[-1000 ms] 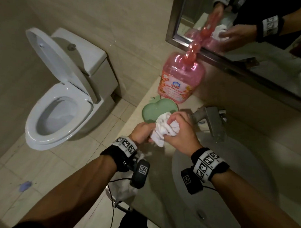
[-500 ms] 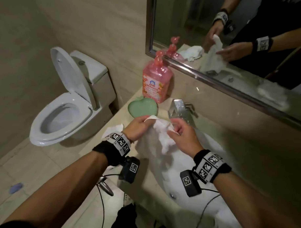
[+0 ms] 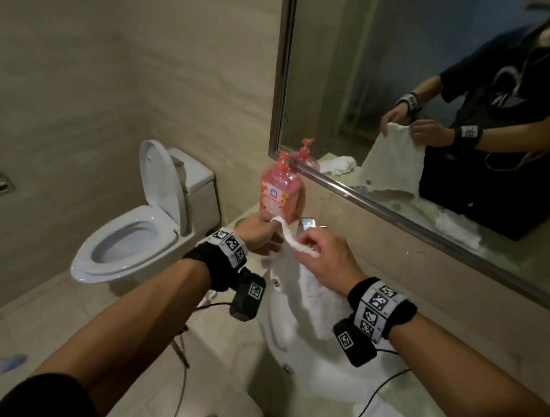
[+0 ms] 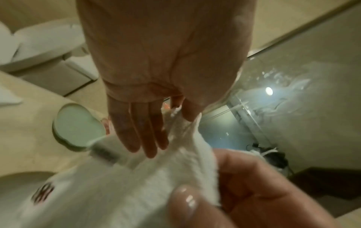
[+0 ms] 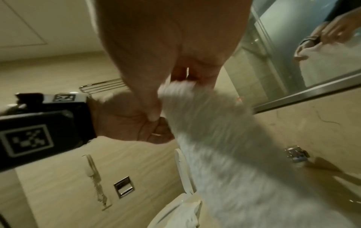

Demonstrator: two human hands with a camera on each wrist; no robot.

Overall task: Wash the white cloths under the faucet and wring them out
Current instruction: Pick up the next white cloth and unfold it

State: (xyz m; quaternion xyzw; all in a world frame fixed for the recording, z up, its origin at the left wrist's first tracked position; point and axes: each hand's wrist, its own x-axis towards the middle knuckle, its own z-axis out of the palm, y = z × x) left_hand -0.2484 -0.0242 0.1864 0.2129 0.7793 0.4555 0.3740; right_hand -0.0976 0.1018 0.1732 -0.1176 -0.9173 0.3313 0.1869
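I hold one white cloth (image 3: 311,297) by its top edge, and it hangs unfolded above the sink basin (image 3: 296,362). My left hand (image 3: 262,236) pinches one upper corner between thumb and forefinger, its other fingers (image 4: 136,131) straight. My right hand (image 3: 323,256) pinches the edge a little to the right. In the wrist views the cloth (image 4: 136,185) (image 5: 224,154) is blurred. The chrome faucet (image 3: 307,223) (image 5: 296,154) stands just behind the cloth; no water shows. A second white cloth (image 3: 202,241) peeks out on the counter behind my left wrist.
A pink soap bottle (image 3: 280,193) and a green soap dish (image 4: 78,126) stand on the counter left of the faucet. A toilet (image 3: 135,234) with raised lid is to the left. The mirror (image 3: 427,89) reflects me, the held cloth and more cloths on the counter.
A second ago both hands squeezed the cloth into a ball by the faucet. They have since pulled it open and raised it, so it hangs spread out.
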